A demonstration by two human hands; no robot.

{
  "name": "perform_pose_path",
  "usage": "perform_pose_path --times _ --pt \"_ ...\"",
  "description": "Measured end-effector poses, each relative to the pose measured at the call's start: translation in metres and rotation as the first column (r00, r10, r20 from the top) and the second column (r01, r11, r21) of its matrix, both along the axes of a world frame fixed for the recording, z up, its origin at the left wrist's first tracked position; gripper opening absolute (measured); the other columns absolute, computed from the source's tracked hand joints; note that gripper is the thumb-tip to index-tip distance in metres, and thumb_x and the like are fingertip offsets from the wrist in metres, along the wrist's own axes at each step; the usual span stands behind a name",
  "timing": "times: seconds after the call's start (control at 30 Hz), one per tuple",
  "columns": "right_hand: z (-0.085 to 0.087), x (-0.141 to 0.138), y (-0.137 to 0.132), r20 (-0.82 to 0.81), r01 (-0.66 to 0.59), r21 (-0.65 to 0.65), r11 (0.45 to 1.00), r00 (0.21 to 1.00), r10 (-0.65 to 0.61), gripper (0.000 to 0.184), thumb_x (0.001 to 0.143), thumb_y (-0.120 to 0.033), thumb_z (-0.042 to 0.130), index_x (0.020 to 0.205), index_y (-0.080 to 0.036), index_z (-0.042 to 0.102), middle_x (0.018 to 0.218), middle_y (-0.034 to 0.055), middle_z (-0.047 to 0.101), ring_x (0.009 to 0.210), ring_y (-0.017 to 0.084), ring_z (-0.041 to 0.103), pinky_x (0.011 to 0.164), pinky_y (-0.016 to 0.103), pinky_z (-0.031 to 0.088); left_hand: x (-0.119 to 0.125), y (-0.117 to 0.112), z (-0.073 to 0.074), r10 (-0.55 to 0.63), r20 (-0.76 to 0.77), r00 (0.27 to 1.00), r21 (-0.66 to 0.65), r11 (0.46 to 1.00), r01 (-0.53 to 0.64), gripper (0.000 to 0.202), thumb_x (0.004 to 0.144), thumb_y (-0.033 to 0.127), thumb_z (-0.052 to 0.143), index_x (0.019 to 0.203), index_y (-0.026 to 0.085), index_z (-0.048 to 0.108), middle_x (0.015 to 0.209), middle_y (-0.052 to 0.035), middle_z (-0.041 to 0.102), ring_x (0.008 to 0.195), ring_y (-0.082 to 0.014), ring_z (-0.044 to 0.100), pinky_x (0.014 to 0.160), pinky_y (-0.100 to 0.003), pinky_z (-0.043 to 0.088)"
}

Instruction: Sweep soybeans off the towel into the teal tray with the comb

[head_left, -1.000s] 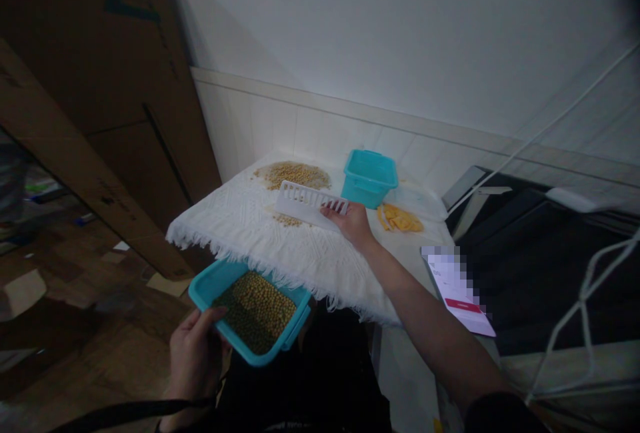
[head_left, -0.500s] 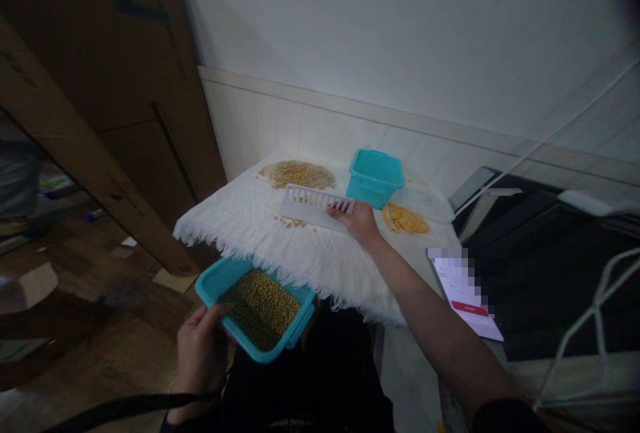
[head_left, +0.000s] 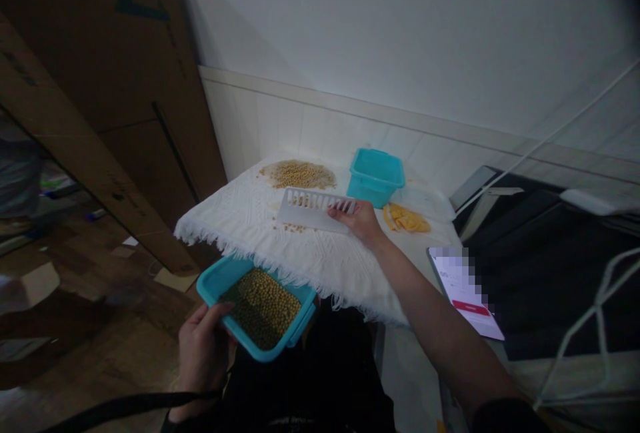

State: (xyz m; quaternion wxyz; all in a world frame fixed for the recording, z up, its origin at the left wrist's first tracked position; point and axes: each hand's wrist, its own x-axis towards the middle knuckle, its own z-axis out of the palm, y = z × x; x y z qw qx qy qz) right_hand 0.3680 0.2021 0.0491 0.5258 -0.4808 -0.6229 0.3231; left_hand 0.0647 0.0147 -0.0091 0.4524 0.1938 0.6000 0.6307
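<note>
My left hand (head_left: 204, 346) grips the near left rim of a turquoise plastic container (head_left: 267, 354), held just below the table edge. Soybeans (head_left: 270, 299) fill part of it, with a darker part on the left that looks shaded or like smaller green beans. With thumb and fingers, my right hand (head_left: 361, 221) pinches the right end of a white slotted plastic piece (head_left: 310, 215) over the cloth. A few loose beans (head_left: 295, 227) lie by its lower edge, and others show through its slots. Behind it spreads a pile of soybeans (head_left: 303, 174).
A second turquoise container (head_left: 375, 176) stands by the wall, with a yellow cloth (head_left: 407, 217) and a clear lid (head_left: 433, 203) beside it. A fringed white cloth (head_left: 235, 219) covers the table. A phone (head_left: 467, 293) lies right; a large cardboard box (head_left: 165, 153) stands left.
The white slotted piece has tilted a little and its lower edge has shifted slightly over the loose beans. My left hand and its container are nearly unmoved.
</note>
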Motion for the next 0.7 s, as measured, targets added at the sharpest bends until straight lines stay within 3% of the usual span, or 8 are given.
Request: perform_pose_path --times 0.17,0.3,0.5,0.7 --pt "0.01 0.025 0.01 -0.077 0.102 0.065 0.993 0.992 -0.097 0.051 0.061 -0.066 0.099 0.078 -0.022 0.081 0.085 0.0068 0.083 0.081 0.026 0.075 0.077 0.038 0.06 0.002 0.0 0.008 0.019 0.103 0.995 -0.072 0.997 -0.012 0.029 0.046 0.034 0.09 0.045 0.021 0.064 0.039 0.0049 0.052 0.033 -0.0109 0.044 0.033 -0.024 0.035" --pt "0.007 0.04 0.019 -0.072 0.106 0.01 0.994 0.992 -0.105 0.057 0.053 -0.068 0.101 0.078 -0.022 0.078 0.085 0.0074 0.082 0.08 0.027 0.075 0.079 0.04 0.06 0.004 0.001 0.013 0.019 0.077 0.997 -0.066 0.998 -0.014 0.027 0.045 0.034 0.088 0.043 0.021 0.064 0.038 0.0043 0.051 0.033 -0.0105 0.043 0.033 -0.024 0.034" --pt "-0.004 0.037 0.023 0.025 0.078 -0.057 0.995 0.997 -0.077 0.058 0.058 -0.069 0.1 0.08 -0.02 0.08 0.087 0.0094 0.083 0.085 0.029 0.077 0.079 0.04 0.059 0.002 0.002 0.01 0.008 0.045 0.999 -0.064 0.998 -0.006 0.026 0.049 0.034 0.086 0.042 0.021 0.064 0.038 0.0024 0.051 0.032 -0.0111 0.042 0.032 -0.025 0.031" --pt "-0.007 0.026 0.017 -0.005 0.001 -0.072 0.997 1.0 -0.002 0.062 0.056 -0.074 0.099 0.079 -0.02 0.081 0.082 0.0069 0.081 0.078 0.026 0.072 0.072 0.037 0.056 0.006 0.002 0.017 0.044 0.105 0.994 -0.075 0.997 -0.036 0.026 0.041 0.032 0.087 0.042 0.02 0.065 0.037 0.004 0.05 0.031 -0.0103 0.042 0.03 -0.024 0.033"
